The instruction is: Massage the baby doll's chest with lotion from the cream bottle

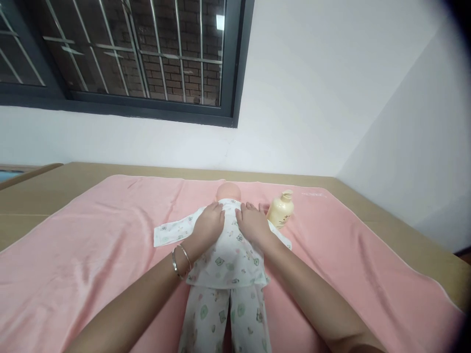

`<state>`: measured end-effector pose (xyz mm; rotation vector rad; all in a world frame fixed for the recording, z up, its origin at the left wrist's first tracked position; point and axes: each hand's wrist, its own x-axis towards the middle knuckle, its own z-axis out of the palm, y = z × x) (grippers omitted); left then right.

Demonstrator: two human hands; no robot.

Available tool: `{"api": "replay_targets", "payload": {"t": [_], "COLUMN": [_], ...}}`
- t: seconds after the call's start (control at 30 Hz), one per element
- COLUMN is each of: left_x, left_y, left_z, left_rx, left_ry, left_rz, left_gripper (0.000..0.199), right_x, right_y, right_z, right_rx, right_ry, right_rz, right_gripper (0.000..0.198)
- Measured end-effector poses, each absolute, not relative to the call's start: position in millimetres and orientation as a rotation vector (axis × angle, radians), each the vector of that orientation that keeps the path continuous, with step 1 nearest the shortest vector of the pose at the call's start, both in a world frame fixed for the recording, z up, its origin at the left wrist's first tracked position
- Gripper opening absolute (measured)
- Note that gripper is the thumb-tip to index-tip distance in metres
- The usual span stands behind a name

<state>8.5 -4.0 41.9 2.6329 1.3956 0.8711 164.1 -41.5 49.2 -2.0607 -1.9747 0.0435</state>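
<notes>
A baby doll (228, 191) lies stretched out with its smooth, bald head at the far end; no face shows. It wears a white printed top (233, 267) and matching trousers (245, 314). My left hand (209, 223) rests on the left side of the doll's upper body, fingers extended over the cloth. On the other side lies my right hand (253, 223), fingers also stretched out. Neither hand grips anything that I can see. A left sleeve (174, 233) spreads out past my wrist, while my right forearm partly covers the right sleeve (283, 239).
A pale yellow pump bottle (281, 211) stands just right of my right hand. Beneath everything, a wrinkled pink blanket (110, 230) covers much of the wooden surface (386, 211). Behind rise a white wall (294, 98) and a dark-framed barred window (147, 54).
</notes>
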Motion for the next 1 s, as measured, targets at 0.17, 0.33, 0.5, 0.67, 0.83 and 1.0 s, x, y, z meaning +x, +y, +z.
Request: {"api": "replay_targets", "payload": {"t": [0.17,0.33,0.5,0.67,0.83,1.0], "left_x": [9.7,10.5,6.6,7.4,12.9,13.7], "left_y": [-13.9,-3.0,8.2,1.7,-16.9,-21.6], "left_z": [41.0,33.7,30.8,35.0,42.0,45.5], "left_rx": [2.752,2.568,2.444,2.503,2.658,2.855], "left_ry": [1.201,1.328,1.479,1.581,1.695,1.446], "left_rz": [0.934,0.982,0.783,0.709,0.655,0.731], "left_gripper": [0.029,0.03,0.049,0.049,0.043,0.032], "right_x": [141.9,155.0,176.4,179.8,160.5,140.2], "right_y": [-71.2,-54.8,-31.3,-28.1,-44.5,-70.1], "right_z": [57.0,58.2,49.5,45.1,50.0,58.1], "right_rx": [-1.913,-1.871,-1.966,-1.992,-1.998,-1.877], "right_ry": [-2.225,-2.11,-1.967,-1.913,-2.033,-2.201], "right_rz": [-0.112,0.077,0.251,0.266,0.096,-0.084], "right_gripper": [0.051,0.046,0.055,0.063,0.057,0.051]}}
